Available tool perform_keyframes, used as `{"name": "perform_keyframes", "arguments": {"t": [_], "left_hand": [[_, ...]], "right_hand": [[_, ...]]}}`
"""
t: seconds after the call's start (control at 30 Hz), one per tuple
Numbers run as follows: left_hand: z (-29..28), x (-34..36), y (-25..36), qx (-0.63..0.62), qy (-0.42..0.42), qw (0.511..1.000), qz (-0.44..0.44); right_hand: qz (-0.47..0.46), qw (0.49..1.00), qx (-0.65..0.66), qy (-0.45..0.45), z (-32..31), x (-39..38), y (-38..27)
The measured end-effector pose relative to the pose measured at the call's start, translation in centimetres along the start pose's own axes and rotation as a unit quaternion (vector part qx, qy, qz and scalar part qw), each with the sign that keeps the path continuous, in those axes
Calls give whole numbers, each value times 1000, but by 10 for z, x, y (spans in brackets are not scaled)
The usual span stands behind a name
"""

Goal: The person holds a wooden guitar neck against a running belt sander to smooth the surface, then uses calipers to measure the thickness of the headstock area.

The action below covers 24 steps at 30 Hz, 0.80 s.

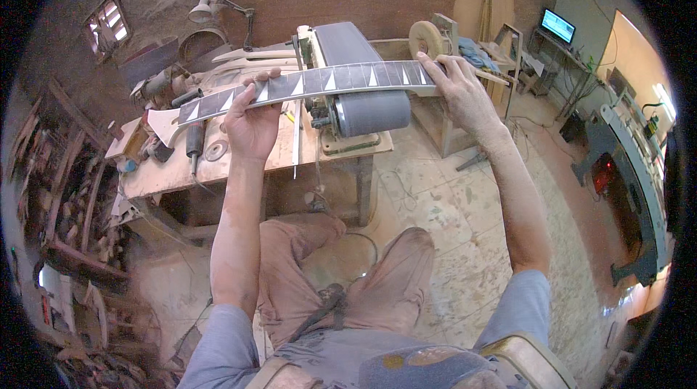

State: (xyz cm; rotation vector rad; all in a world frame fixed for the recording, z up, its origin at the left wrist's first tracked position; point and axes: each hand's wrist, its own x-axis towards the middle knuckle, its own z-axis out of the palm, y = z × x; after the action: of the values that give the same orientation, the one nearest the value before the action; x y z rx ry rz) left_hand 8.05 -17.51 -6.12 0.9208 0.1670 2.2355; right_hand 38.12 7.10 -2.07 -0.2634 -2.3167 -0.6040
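Hands (250, 124) gripping guitar neck (319, 84) over sander (359, 77)

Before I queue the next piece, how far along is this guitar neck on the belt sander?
Done: the guitar neck already carries its dark fingerboard with white triangular inlays and a shaped headstock. In hand: the left hand and right hand each have a grip on it, holding it across the belt sander. Left: whether it touches the belt, or how much sanding remains, cannot be told.
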Motion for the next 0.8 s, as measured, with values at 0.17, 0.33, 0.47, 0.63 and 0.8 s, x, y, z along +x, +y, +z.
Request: {"name": "perform_keyframes", "arguments": {"t": [0.17,0.33,0.47,0.63,0.8], "left_hand": [[-2,9,2,-16,1,1000,2],[1,18,2,-60,-64,996,7],[3,20,0,-71,-94,993,13],[10,2,-6,-10,-37,999,11],[18,-29,-5,61,9,997,44]], "right_hand": [[4,996,-62,64,13,-3,-3],[-13,986,-112,123,22,-3,3],[-13,982,-122,141,21,-3,3],[-18,1000,-4,16,3,-1,10],[-24,970,188,-153,-33,24,25]]}}
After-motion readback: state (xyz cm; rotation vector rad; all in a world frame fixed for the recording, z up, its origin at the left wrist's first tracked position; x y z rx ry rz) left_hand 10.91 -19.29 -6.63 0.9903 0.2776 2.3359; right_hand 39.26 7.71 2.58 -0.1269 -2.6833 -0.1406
